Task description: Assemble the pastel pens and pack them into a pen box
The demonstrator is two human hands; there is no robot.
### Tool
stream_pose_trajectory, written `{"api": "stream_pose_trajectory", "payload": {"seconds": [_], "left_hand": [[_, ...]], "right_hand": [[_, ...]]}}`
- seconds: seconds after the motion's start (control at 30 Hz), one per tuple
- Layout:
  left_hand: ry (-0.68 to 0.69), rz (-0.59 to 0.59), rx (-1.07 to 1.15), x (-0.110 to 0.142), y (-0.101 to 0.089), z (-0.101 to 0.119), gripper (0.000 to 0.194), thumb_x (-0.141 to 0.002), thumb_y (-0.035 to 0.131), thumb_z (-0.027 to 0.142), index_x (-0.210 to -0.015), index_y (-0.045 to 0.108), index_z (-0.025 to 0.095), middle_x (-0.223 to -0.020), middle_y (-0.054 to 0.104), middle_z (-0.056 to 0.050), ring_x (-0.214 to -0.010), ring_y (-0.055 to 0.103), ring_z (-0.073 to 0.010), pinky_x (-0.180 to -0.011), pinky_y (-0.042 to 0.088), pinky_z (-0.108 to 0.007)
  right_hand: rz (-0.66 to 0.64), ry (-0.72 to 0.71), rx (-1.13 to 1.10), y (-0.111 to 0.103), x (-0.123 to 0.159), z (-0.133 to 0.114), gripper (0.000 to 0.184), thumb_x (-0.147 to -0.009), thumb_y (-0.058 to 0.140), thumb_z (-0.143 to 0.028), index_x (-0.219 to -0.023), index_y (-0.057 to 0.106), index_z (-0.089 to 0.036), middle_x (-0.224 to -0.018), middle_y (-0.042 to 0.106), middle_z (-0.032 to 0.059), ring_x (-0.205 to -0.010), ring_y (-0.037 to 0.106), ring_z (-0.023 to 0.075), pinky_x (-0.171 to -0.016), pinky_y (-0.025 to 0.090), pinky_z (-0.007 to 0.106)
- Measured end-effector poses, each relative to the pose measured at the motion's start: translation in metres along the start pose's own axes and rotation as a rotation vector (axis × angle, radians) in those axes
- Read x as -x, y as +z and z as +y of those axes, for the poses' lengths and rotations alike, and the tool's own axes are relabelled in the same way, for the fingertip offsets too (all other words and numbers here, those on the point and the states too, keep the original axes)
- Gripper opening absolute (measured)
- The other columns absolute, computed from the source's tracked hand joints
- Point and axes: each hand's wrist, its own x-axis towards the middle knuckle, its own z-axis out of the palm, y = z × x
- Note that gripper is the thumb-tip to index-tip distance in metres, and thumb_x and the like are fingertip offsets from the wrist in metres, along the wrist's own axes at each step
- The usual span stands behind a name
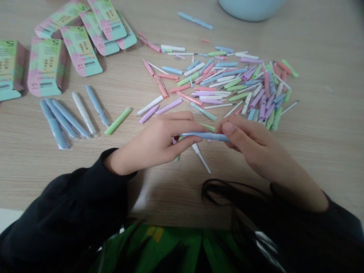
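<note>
Between my two hands lies a blue pen (203, 135), held level above the table. My left hand (167, 134) pinches its tapered end between thumb and fingers. My right hand (247, 142) grips the other end, with thumb and fingers closed round it. Just below the pen, a white pen part (202, 157) with a thin stem rests on the table. Beyond my hands spreads a pile of loose pen parts (227, 81) in pink, green, purple, blue and white. Partly hidden behind my fingers is a green piece (208, 127).
Several blue pens (55, 123) and a white pen (83, 113) lie at the left, beside a green barrel (118, 121). Printed pastel boxes (47, 66) stand at the upper left. A single blue pen (195, 21) lies near a light-blue container (251, 9) at the back.
</note>
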Motion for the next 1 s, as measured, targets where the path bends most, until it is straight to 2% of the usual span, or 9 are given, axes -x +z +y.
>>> {"api": "stream_pose_trajectory", "payload": {"seconds": [0.07,0.1,0.2,0.43,0.6,0.73,0.8,0.93,1.0], "left_hand": [[-0.036,-0.003,-0.002,-0.0005,-0.0008,0.0008,0.023,-0.1,0.059,0.023,-0.115,0.075,0.019,-0.09,0.072,-0.005,-0.082,0.065,-0.0161,-0.076,0.05,-0.026],[-0.047,-0.002,0.001,-0.0007,-0.0008,0.001,0.022,-0.1,0.059,0.023,-0.115,0.075,0.019,-0.091,0.072,-0.005,-0.082,0.066,-0.0163,-0.076,0.05,-0.026],[-0.055,0.006,0.022,-0.0005,0.0001,0.0005,0.023,-0.1,0.059,0.025,-0.115,0.075,0.019,-0.092,0.073,-0.006,-0.083,0.066,-0.0168,-0.076,0.051,-0.027],[-0.051,0.024,0.043,-0.0001,0.0019,-0.0011,0.022,-0.1,0.059,0.025,-0.113,0.076,0.021,-0.086,0.071,-0.004,-0.076,0.065,-0.0152,-0.071,0.05,-0.025],[-0.066,0.024,0.034,-0.0014,0.0003,0.0016,0.022,-0.1,0.06,0.025,-0.115,0.076,0.022,-0.089,0.072,-0.004,-0.078,0.066,-0.015,-0.071,0.05,-0.024],[-0.083,0.013,0.053,-0.0015,-0.001,0.0018,0.021,-0.099,0.061,0.023,-0.112,0.077,0.021,-0.086,0.071,-0.003,-0.077,0.065,-0.0147,-0.071,0.05,-0.024],[-0.085,0.007,0.067,-0.0012,-0.0011,0.0016,0.021,-0.099,0.061,0.024,-0.111,0.077,0.021,-0.084,0.07,-0.003,-0.075,0.064,-0.0146,-0.069,0.049,-0.024],[-0.084,0.012,0.079,-0.001,-0.0005,0.002,0.021,-0.099,0.062,0.024,-0.113,0.077,0.02,-0.084,0.071,-0.002,-0.073,0.064,-0.0134,-0.069,0.049,-0.023],[-0.075,0.007,0.076,-0.0011,0.0,0.002,0.022,-0.099,0.062,0.023,-0.114,0.077,0.02,-0.086,0.072,-0.002,-0.076,0.065,-0.0132,-0.07,0.049,-0.022]], "right_hand": [[0.017,-0.026,0.049,-0.0029,0.0027,-0.0012,0.016,-0.094,0.062,-0.037,-0.091,0.056,-0.023,-0.068,0.059,-0.0025,-0.058,0.052,0.0148,-0.053,0.037,0.028],[0.02,-0.041,0.071,-0.0043,0.0036,-0.0017,0.015,-0.09,0.066,-0.033,-0.092,0.055,-0.023,-0.07,0.061,-0.0021,-0.059,0.053,0.0154,-0.054,0.038,0.028],[0.047,-0.088,0.123,-0.0062,0.0038,-0.0026,0.012,-0.089,0.066,-0.029,-0.084,0.058,-0.022,-0.07,0.061,-0.0006,-0.061,0.054,0.0164,-0.055,0.038,0.029],[0.066,-0.129,0.247,0.0,0.0016,0.0004,0.038,-0.104,0.042,-0.039,-0.071,0.053,-0.022,-0.055,0.049,-0.0026,-0.051,0.047,0.0145,-0.052,0.029,0.03],[0.085,-0.1,0.2,-0.0033,0.0064,-0.004,0.014,-0.092,0.06,-0.034,-0.096,0.053,-0.023,-0.066,0.059,-0.004,-0.054,0.05,0.0148,-0.054,0.036,0.03],[0.1,-0.12,0.215,-0.0057,0.0075,-0.005,0.011,-0.088,0.065,-0.027,-0.087,0.055,-0.023,-0.071,0.059,-0.0021,-0.058,0.051,0.0152,-0.055,0.038,0.029],[0.083,-0.132,0.221,-0.0054,0.0065,-0.0037,0.015,-0.093,0.061,-0.03,-0.081,0.055,-0.023,-0.066,0.056,-0.002,-0.057,0.05,0.0154,-0.053,0.035,0.03],[0.038,-0.127,0.241,-0.0041,0.0055,-0.0025,0.035,-0.103,0.045,-0.038,-0.071,0.05,-0.023,-0.055,0.047,-0.0032,-0.051,0.046,0.0143,-0.051,0.029,0.03],[0.027,-0.126,0.226,-0.0043,0.0065,-0.0032,0.029,-0.102,0.046,-0.038,-0.078,0.054,-0.023,-0.058,0.05,-0.0034,-0.052,0.048,0.014,-0.051,0.031,0.03]]}}
